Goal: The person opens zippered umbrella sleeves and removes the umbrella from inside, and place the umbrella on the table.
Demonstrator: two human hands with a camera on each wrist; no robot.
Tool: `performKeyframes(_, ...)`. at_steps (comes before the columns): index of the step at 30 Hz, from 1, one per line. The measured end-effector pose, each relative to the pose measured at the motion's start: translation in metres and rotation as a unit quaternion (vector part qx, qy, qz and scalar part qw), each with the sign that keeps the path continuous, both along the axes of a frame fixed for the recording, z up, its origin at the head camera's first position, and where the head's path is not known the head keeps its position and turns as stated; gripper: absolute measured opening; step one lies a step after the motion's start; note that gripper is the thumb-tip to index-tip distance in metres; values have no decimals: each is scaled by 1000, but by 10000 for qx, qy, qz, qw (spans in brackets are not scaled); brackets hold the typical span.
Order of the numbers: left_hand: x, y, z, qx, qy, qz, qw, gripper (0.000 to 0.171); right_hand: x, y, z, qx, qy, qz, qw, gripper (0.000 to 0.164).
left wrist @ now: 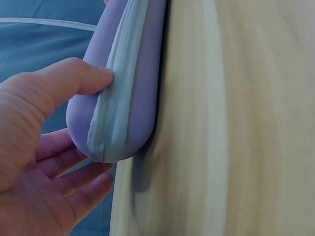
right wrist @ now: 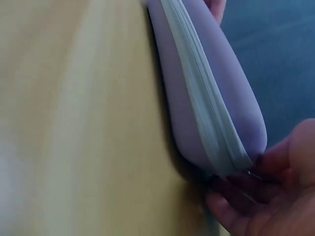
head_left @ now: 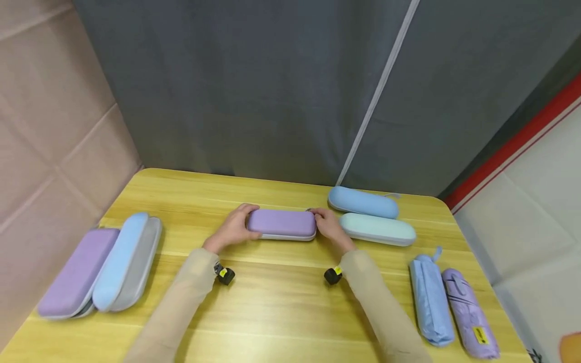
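Observation:
A purple zip case point(head_left: 282, 223) with a pale zip band lies crosswise in the middle of the wooden table, between both hands. My left hand point(head_left: 233, 228) holds its left end. In the left wrist view the thumb point(left wrist: 83, 76) presses on the zip band point(left wrist: 118, 88), while the other fingers reach behind the case. At the right end, my right hand point(head_left: 331, 229) has thumb and fingertips curled in at the corner. The right wrist view shows those fingers point(right wrist: 231, 201) where the zip band point(right wrist: 211, 113) ends, partly in shadow. The case looks closed along its visible band.
A blue case point(head_left: 363, 202) and a mint case point(head_left: 379, 229) lie just right of my right hand. On the left are another purple case point(head_left: 79, 272), a light blue case point(head_left: 120, 259) and a grey one point(head_left: 140, 267). Folded blue point(head_left: 431, 302) and purple umbrellas point(head_left: 469, 312) lie front right.

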State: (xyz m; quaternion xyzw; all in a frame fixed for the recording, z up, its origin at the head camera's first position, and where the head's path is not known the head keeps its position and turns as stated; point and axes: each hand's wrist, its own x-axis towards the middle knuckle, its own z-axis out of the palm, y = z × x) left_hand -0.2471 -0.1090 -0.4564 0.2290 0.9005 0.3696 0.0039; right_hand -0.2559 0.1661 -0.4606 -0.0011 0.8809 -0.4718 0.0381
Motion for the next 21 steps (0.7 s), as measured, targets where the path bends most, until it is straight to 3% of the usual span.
performKeyframes(6, -3, 2, 4, -71, -143, -42, 9999, 72, -24, 9, 8, -50, -626, 641, 9960, 35)
performKeyframes(12, -1, 3, 5, -116, -233, 35, 9997, 71, -35, 17, 14, 6, -1421, 1134, 9833, 36)
performKeyframes(16, 0, 2, 6, -84, -206, 35, 9997, 70, -38, 18, 15, 123, -1427, 1237, 9819, 30)
performKeyframes(21, -1, 1, 5, -14, -323, 44, 9995, 70, -36, 17, 15, 348, -1102, 1277, 9851, 22)
